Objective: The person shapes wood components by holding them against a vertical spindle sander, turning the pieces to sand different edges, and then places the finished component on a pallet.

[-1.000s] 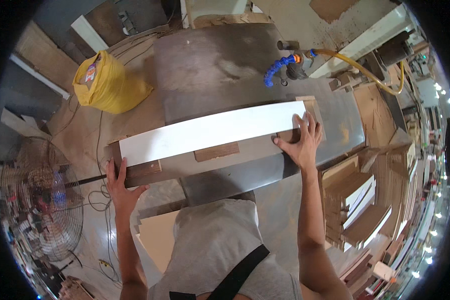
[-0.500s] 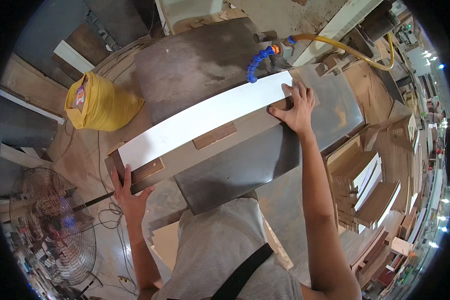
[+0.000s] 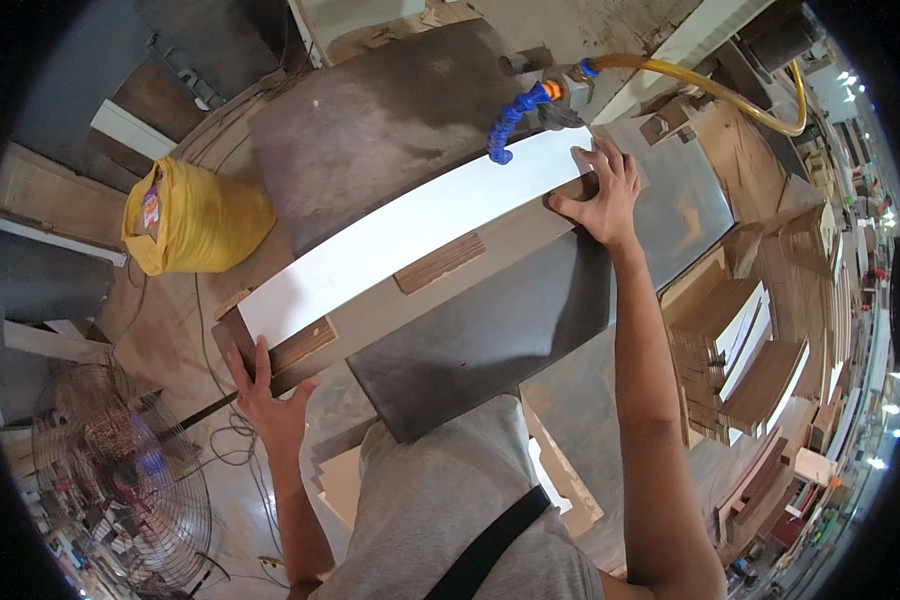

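A long white-faced panel [image 3: 400, 235] with a curved far edge lies slantwise on a brown wooden jig [image 3: 370, 335]. The jig's small wooden blocks [image 3: 438, 264] sit along the panel's near side. At the jig's left end, my left hand [image 3: 270, 395] presses down with its fingers stretched and its thumb spread away. My right hand [image 3: 607, 197] grips the right end, bent fingertips on the panel and thumb against a block. The jig rests across a dark metal machine table [image 3: 480, 345]. Close to the panel's far edge hangs a blue segmented nozzle [image 3: 510, 130].
A yellow hose [image 3: 710, 88] runs right from the nozzle. Stacked curved boards [image 3: 760, 370] stand to my right. A full yellow sack [image 3: 195, 215] is at the far left, and a wire-caged fan [image 3: 120, 470] at the near left, with loose cables [image 3: 235, 440] on the floor.
The jig and panel have shifted slightly rightward and away from me past the nozzle, both hands moving along with them. The view has also tilted a little.
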